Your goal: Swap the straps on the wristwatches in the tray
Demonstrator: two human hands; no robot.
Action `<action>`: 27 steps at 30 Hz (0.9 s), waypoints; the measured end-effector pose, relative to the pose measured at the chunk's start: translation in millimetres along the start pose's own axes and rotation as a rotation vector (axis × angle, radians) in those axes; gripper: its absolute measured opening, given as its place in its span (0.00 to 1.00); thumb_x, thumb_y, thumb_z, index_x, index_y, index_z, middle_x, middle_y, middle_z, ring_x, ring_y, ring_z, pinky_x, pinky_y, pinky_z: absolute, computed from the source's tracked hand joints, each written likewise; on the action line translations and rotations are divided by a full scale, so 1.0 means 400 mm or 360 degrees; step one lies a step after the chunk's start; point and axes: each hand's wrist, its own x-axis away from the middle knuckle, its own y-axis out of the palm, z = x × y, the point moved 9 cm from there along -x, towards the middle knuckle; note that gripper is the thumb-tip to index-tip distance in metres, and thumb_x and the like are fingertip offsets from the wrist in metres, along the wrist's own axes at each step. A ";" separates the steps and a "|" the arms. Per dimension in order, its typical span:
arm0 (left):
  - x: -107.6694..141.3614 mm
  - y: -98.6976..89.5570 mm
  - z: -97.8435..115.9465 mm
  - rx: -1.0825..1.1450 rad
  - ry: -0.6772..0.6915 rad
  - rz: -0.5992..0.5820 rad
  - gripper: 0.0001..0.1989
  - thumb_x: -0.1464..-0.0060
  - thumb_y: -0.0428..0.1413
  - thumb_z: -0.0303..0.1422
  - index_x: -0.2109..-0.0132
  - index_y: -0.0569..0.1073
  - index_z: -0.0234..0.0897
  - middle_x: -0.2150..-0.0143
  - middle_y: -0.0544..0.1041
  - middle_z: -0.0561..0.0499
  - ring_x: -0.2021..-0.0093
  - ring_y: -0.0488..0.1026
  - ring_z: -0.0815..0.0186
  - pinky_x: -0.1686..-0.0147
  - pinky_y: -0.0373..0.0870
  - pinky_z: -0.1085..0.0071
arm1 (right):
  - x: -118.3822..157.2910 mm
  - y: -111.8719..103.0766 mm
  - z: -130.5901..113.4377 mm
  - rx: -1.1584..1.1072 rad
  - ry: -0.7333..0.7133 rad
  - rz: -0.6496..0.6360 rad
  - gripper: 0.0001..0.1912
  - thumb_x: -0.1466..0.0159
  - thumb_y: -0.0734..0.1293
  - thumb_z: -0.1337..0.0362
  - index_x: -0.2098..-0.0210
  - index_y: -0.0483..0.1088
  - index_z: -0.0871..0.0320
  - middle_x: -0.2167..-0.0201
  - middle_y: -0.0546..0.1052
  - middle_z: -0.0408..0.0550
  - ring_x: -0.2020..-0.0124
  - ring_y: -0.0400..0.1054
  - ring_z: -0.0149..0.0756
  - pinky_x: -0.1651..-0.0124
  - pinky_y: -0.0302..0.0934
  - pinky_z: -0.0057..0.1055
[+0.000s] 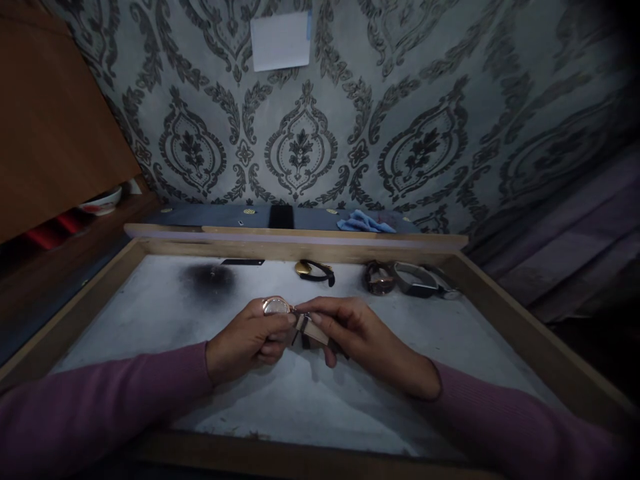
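A wristwatch (277, 306) with a rose-gold rim is held over the middle of a shallow wooden-framed tray. My left hand (253, 337) is closed around its case, thumb along the lower side. The fingers of my right hand (367, 337) pinch a light beige strap (315, 331) close to the case, where a dark band crosses it. Whether the strap is fastened to the case I cannot tell, since fingers cover the joint. Beyond my hands, a gold watch with a black strap (316, 275) lies on the tray's white floor.
Several more watches, among them a brown one (379, 277) and a grey one (416, 280), lie at the tray's back right. A thin black strip (243, 262) lies near the wooden back rim (225, 247). Behind are a black rectangular object (281, 217) and a blue cloth (365, 221).
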 end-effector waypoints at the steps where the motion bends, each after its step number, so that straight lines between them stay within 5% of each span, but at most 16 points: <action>1: 0.000 0.001 0.001 -0.0002 0.0002 -0.0009 0.14 0.50 0.59 0.34 0.71 0.59 0.38 0.81 0.54 0.64 0.85 0.45 0.80 0.84 0.39 0.79 | 0.001 0.000 0.000 0.0008 0.0007 0.0004 0.17 0.35 0.64 0.55 0.56 0.73 0.62 0.77 0.70 0.41 0.84 0.64 0.22 0.80 0.57 0.21; 14: 0.001 0.007 0.004 0.0005 0.0015 -0.0025 0.15 0.50 0.59 0.34 0.71 0.59 0.38 0.83 0.53 0.64 0.85 0.44 0.80 0.85 0.39 0.80 | 0.003 0.006 -0.026 -0.0060 -0.0032 0.0026 0.17 0.37 0.65 0.51 0.70 0.67 0.60 0.80 0.67 0.38 0.85 0.60 0.21 0.82 0.55 0.21; 27: -0.001 0.004 -0.001 -0.0057 0.0037 -0.0058 0.15 0.48 0.59 0.34 0.71 0.58 0.38 0.83 0.54 0.64 0.85 0.45 0.80 0.86 0.41 0.81 | 0.008 -0.005 -0.012 0.0119 0.0004 0.0038 0.13 0.36 0.64 0.58 0.63 0.75 0.62 0.78 0.68 0.41 0.86 0.59 0.21 0.82 0.53 0.21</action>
